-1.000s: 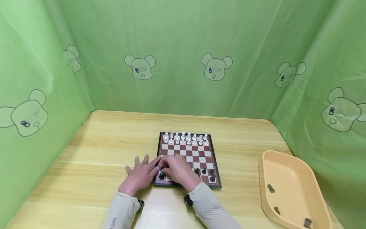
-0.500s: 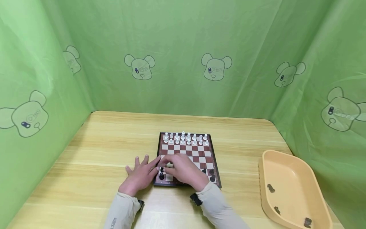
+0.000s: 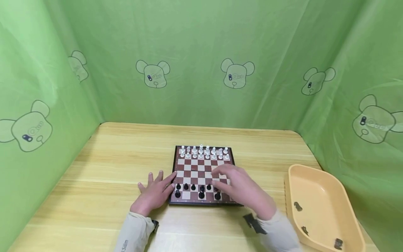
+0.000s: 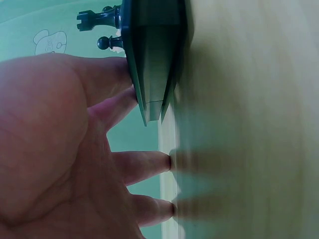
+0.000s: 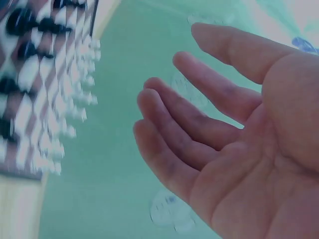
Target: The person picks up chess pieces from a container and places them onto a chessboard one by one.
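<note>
A red-and-white chessboard [image 3: 197,175] with a black rim lies on the table. Two full rows of white chess pieces [image 3: 207,152] stand along its far side. Along the near side are a row of black pawns [image 3: 186,187] and a few taller black pieces [image 3: 201,194], among them a black rook [image 4: 97,19] in the near left corner. My left hand [image 3: 154,196] is spread at the board's left edge, thumb and index finger touching the rim, other fingertips on the table. My right hand [image 3: 244,187] hovers over the board's right side, fingers loosely bent, palm bare in the right wrist view.
An orange tray [image 3: 327,196] stands right of the board, with a few dark pieces [image 3: 298,206] inside. Green curtains [image 3: 195,98] with bear-head prints enclose the wooden table [image 3: 126,147] at the back and both sides.
My right hand has moved right from the board's near left, its fingers parting, uncovering black pawns there. The left hand has stayed at the rim.
</note>
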### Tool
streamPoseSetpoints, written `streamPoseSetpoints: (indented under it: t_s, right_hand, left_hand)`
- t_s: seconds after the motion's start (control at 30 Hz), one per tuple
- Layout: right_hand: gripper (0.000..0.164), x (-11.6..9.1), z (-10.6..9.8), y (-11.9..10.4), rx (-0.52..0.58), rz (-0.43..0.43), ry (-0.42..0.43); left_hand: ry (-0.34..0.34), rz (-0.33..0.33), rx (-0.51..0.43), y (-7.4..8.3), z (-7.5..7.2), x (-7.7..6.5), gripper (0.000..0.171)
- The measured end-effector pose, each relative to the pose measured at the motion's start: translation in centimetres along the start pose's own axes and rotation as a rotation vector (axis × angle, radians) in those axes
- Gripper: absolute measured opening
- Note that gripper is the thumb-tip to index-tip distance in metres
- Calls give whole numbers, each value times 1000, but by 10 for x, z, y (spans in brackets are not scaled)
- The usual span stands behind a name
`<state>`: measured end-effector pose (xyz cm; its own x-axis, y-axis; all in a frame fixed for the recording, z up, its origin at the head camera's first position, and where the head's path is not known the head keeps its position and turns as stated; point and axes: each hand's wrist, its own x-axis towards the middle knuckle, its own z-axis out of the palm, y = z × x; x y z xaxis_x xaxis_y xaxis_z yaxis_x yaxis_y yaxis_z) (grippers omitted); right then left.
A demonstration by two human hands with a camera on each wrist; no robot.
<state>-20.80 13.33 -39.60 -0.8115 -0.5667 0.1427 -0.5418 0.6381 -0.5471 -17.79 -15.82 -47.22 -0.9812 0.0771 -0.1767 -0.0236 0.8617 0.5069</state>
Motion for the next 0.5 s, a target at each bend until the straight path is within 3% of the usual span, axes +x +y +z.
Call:
streamPoseSetpoints:
  t_s: [0.33, 0.5]
  right_hand:
    - [29, -65, -55, 39, -124, 79, 151]
    - [31, -100, -78, 66, -188, 178, 194]
  left_hand:
    - [-6, -4, 2, -1, 2, 0, 52]
    - [-6, -3, 2, -1, 2, 0, 52]
